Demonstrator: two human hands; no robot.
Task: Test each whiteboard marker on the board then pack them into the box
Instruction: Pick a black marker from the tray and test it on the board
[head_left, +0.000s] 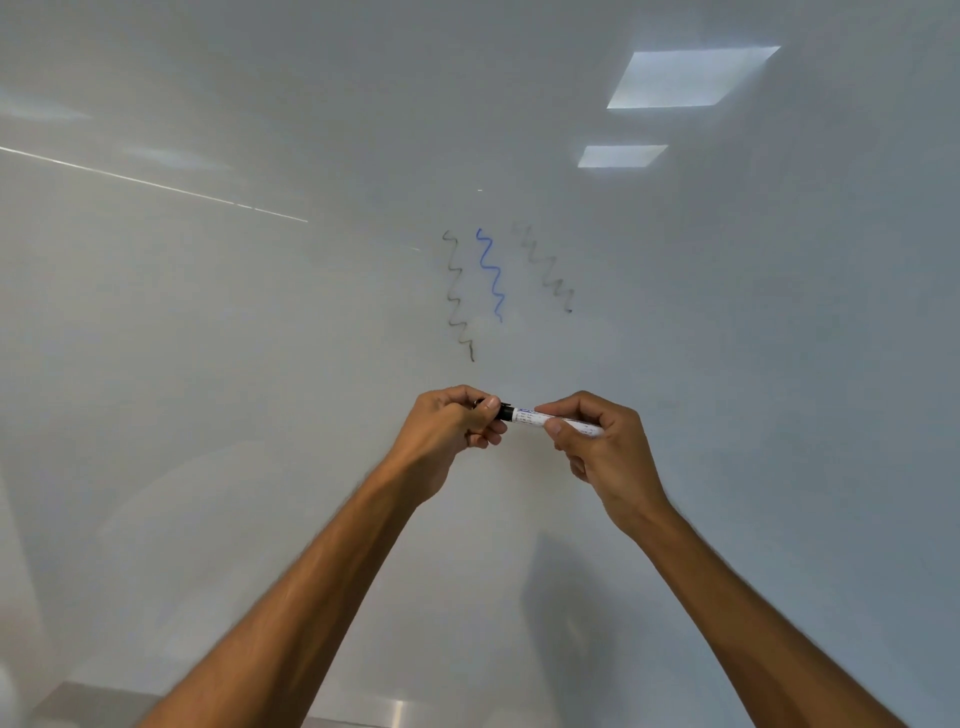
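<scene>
I hold a white-barrelled whiteboard marker (530, 417) level in front of the whiteboard (260, 312), both arms raised. My left hand (457, 418) grips its black cap end (503, 412), fingers curled round it. My right hand (597, 441) pinches the white barrel between thumb and fingers. Whether the cap is fully seated on the barrel I cannot tell. Above the hands the board carries three wavy test lines: a thin black one (460, 296), a blue one (491, 273) and a faint black one (545, 270). No box is in view.
The glossy board fills almost the whole view and reflects ceiling lights (691, 78) at the upper right. A metal ledge or tray (395, 714) runs along the bottom edge below my arms.
</scene>
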